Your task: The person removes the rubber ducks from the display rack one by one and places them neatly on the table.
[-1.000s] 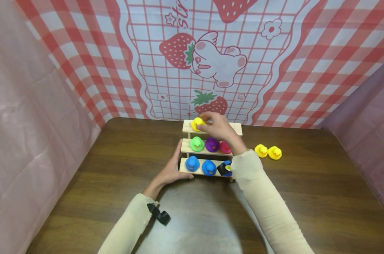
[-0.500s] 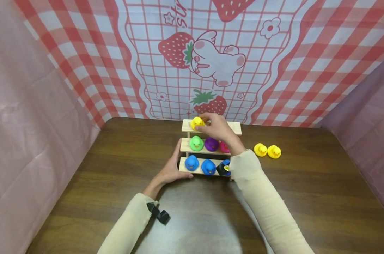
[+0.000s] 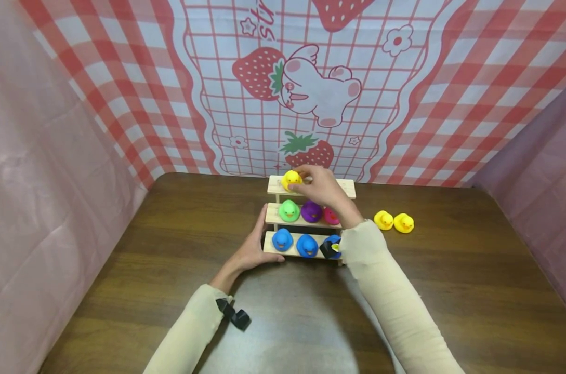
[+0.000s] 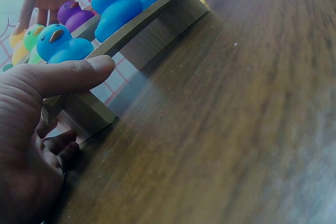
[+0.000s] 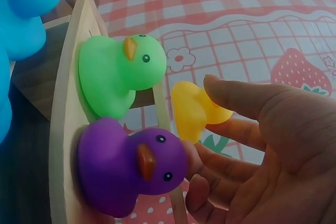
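Observation:
A three-tier wooden stand (image 3: 311, 223) stands on the table. At its left end my left hand (image 3: 252, 252) grips the lowest tier, thumb along the front edge and fingers behind, as the left wrist view shows. Over the left part of the top tier, my right hand (image 3: 320, 186) pinches a yellow rubber duck (image 3: 291, 181) between thumb and fingers. The middle tier bears a green duck (image 3: 289, 211), a purple duck (image 3: 312, 211) and a pink duck (image 3: 330, 215), partly hidden by my right arm. Three blue ducks (image 3: 283, 239) sit on the bottom tier, the rightmost partly covered by a wrist strap.
Two more yellow ducks (image 3: 393, 222) stand side by side on the wooden table (image 3: 460, 280), right of the stand. Close behind the table hangs a red-and-white checked cloth (image 3: 156, 104) with strawberries. Pink curtains (image 3: 44, 182) close off both sides.
The yellow duck has shifted very slightly upward in my right fingers. My left hand keeps its hold on the stand, and the other ducks stay where they were.

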### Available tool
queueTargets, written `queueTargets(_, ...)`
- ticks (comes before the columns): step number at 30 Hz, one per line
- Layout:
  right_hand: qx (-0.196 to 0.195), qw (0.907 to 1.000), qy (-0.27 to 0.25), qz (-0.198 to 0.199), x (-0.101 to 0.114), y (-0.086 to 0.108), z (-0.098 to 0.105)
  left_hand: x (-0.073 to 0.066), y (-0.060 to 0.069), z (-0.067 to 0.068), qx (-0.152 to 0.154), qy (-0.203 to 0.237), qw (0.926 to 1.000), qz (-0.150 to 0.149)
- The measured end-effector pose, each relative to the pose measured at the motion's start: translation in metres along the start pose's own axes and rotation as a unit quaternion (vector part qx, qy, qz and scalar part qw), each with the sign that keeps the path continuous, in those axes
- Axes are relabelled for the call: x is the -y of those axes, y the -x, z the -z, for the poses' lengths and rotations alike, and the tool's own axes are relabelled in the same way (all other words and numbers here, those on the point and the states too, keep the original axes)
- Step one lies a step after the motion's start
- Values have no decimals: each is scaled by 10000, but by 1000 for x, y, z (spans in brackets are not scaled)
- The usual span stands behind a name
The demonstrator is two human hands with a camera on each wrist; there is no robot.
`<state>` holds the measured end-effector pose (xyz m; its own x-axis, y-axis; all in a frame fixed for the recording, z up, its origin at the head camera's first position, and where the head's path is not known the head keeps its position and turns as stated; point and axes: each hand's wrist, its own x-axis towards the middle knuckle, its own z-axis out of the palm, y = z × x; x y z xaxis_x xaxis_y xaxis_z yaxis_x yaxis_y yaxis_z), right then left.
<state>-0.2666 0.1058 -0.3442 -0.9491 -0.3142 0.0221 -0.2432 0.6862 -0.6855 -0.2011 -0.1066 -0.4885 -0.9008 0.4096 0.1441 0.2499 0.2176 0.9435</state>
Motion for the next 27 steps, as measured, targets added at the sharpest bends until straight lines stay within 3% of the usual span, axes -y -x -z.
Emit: queueTargets(27, -166, 9998, -23, -113, -12, 17, 30, 1, 0, -1, -20, 122, 9999, -11)
